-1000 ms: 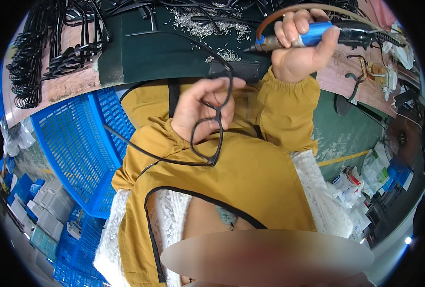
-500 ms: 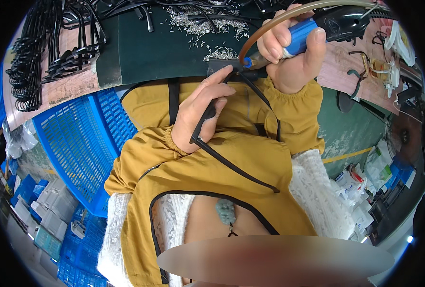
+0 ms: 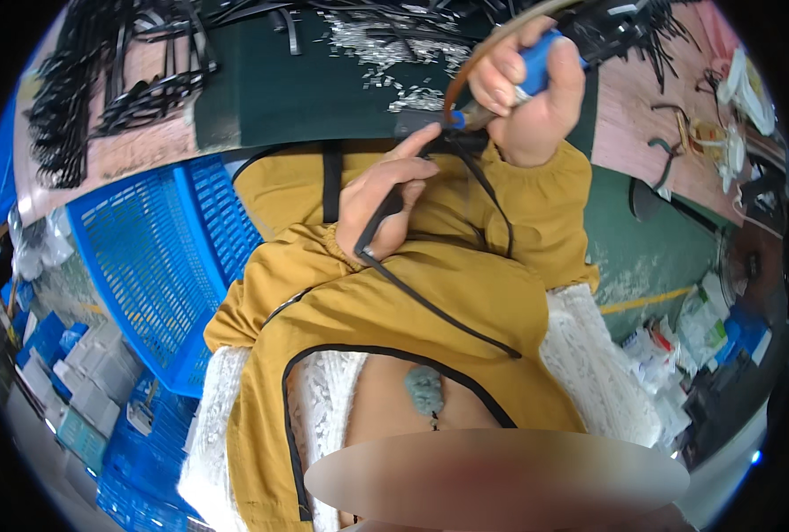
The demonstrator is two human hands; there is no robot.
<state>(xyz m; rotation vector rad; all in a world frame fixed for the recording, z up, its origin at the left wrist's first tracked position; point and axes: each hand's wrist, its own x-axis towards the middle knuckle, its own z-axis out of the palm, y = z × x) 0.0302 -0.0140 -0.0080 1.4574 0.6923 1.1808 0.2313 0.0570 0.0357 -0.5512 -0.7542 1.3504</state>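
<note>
My left hand [image 3: 378,206] is closed around a black eyeglass frame [image 3: 447,309]. One thin temple slants down and right across my mustard smock, and another hangs near my right sleeve. Wrapped in my right hand [image 3: 541,111] is a power screwdriver [image 3: 539,64] with a blue grip and dark body. A brown hose arches beside it. Its blue-collared tip points down-left at the frame's upper part, close to my left fingertips, over a small dark block [image 3: 416,122] at the table edge. Blur and fingers hide whether the tip touches.
Small silver metal pieces [image 3: 385,44] lie scattered on the dark green mat [image 3: 270,97]. Bundles of black temples [image 3: 62,115] stand at the left. A blue plastic basket [image 3: 137,257] sits at my left below the table. Loose parts and a clear container [image 3: 709,133] lie at the right.
The whole view has shifted slightly and blurred. My right hand and screwdriver appear a little further left and up; my left hand keeps its hold on the frame.
</note>
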